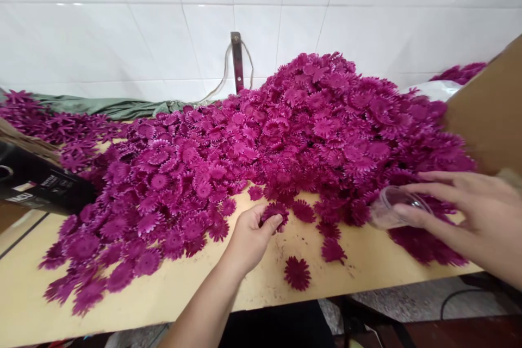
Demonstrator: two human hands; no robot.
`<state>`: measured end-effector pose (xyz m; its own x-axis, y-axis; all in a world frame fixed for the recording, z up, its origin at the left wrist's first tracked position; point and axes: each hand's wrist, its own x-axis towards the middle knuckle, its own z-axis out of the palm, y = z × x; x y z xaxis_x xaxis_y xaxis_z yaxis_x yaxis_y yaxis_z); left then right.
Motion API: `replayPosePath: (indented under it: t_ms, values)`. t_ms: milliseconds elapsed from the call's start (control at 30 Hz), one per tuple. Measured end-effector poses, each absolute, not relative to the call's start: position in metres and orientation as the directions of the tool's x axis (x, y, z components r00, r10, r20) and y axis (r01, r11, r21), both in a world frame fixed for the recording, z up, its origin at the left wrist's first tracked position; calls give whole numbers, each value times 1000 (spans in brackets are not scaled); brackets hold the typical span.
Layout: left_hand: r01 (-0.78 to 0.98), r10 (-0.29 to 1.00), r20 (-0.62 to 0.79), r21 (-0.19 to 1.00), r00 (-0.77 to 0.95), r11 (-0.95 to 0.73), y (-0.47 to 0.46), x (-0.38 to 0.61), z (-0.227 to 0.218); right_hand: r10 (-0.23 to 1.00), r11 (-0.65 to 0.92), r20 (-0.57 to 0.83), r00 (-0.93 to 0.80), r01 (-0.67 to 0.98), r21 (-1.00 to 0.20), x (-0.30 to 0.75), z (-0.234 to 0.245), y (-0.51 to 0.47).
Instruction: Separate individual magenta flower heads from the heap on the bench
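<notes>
Magenta fabric flowers [293, 136] lie in a large heap across the table. My left hand [253, 236] pinches one magenta fabric flower [274, 215] between thumb and fingers, just in front of the heap. My right hand [468, 212], at the right end of the heap, has its thumb and fingers around a clear plastic cup [387, 212]. The cup is tilted and a little blurred, with flowers beneath and behind it. One loose flower [297, 273] lies flat on the table near the front edge, between my hands.
A black printed box [44, 179] stands at the left. A cardboard panel [489, 109] rises at the right. Green cloth [101, 106] runs along the tiled wall, where a metal bracket [237, 62] is fixed. More purple pieces [69, 130] lie at the far left of the table [228, 293].
</notes>
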<state>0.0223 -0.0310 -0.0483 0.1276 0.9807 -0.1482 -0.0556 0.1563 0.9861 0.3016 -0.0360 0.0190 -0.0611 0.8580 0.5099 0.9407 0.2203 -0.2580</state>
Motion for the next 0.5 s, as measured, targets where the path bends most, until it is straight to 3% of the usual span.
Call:
replayPosePath:
  t_ms: [100,200,300,400,500]
  values:
    - [-9,980,-143,989,138,146,-31,27,-48,867,317,490,-87,856,-409,244,27,-44]
    - [22,981,-149,989,124,147,-30,29,-49,942,335,225,-249,663,-670,186,8,-39]
    - [30,974,-188,982,123,186,-31,25,-52,932,269,114,-345,442,-856,154,-13,-28]
    - [22,967,-192,981,167,191,-34,19,-52,932,161,40,-359,314,-936,148,-23,-19]
    - [32,970,-126,992,208,122,-37,17,-48,966,112,34,-255,300,-947,152,-23,-13]
